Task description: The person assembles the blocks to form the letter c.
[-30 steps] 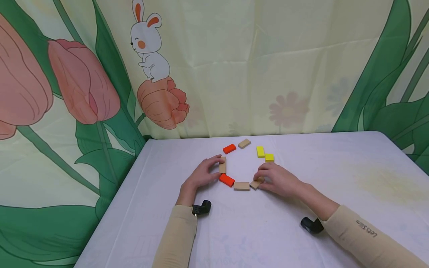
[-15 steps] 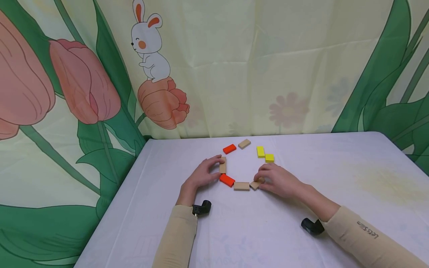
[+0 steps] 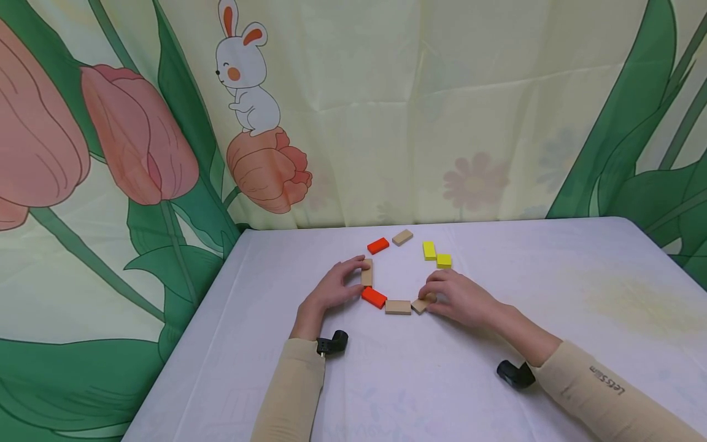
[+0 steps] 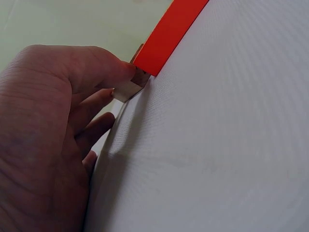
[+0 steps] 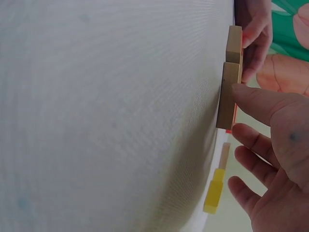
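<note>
My left hand [image 3: 333, 287] holds a plain wooden block [image 3: 367, 274] by its two ends, thumb near and fingers far. Against that block's near end lies a red block [image 3: 374, 298], large in the left wrist view. A second plain wooden block [image 3: 398, 307] lies flat to the right of it. My right hand [image 3: 461, 298] pinches a third plain wooden block [image 3: 420, 305], set at a slant. In the right wrist view this slanted block [image 5: 228, 99] meets the end of the middle wooden block [image 5: 234, 43]. Fingers partly cover both held blocks.
Farther back, another red block [image 3: 378, 245] and a plain wooden block [image 3: 402, 237] lie apart. Two yellow blocks [image 3: 429, 250] touch at a corner just beyond the right hand. A white cloth covers the table [image 3: 552, 264]; a printed curtain [image 3: 375, 123] hangs behind it.
</note>
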{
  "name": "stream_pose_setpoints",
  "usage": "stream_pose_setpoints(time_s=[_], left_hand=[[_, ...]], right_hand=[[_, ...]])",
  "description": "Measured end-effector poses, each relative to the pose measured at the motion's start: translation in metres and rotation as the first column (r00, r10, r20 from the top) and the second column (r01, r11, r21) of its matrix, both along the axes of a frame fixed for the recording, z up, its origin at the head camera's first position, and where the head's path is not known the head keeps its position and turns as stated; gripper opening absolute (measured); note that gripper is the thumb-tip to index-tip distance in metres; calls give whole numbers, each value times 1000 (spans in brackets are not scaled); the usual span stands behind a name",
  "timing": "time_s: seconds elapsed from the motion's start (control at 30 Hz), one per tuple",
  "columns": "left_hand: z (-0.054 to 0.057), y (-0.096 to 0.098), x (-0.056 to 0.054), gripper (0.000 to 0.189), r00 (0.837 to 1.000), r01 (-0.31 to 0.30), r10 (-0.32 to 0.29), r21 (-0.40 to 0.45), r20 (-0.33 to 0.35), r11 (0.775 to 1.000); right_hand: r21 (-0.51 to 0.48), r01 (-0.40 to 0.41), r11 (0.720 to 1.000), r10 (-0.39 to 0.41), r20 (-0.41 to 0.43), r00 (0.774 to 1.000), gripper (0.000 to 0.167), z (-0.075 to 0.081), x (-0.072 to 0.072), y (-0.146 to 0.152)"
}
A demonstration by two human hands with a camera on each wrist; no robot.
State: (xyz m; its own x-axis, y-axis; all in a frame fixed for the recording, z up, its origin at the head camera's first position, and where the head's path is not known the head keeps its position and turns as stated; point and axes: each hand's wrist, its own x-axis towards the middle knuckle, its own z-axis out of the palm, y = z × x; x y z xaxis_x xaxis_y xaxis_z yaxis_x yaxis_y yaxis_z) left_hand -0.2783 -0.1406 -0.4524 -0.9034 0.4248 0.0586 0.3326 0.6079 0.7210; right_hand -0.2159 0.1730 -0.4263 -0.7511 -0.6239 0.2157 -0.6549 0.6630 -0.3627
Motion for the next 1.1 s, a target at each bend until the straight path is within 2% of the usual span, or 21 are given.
stream_pose_setpoints(time_s=[0.23, 0.77, 1.1], left_hand=[[-1, -1, -1, 45, 1000, 0, 0, -19, -12, 1000], [-1, -1, 0, 45, 1000, -1, 1, -5, -2, 1000], [-2, 0, -1, 45, 1000, -9, 9, -20, 0, 1000]], right_hand=[[2, 17, 1000, -17, 28, 999, 21, 1, 0, 0], [-2, 60, 998, -60, 78, 995, 24, 6, 2, 1], [-17, 100, 995, -98, 110, 989, 25, 8, -2, 3]])
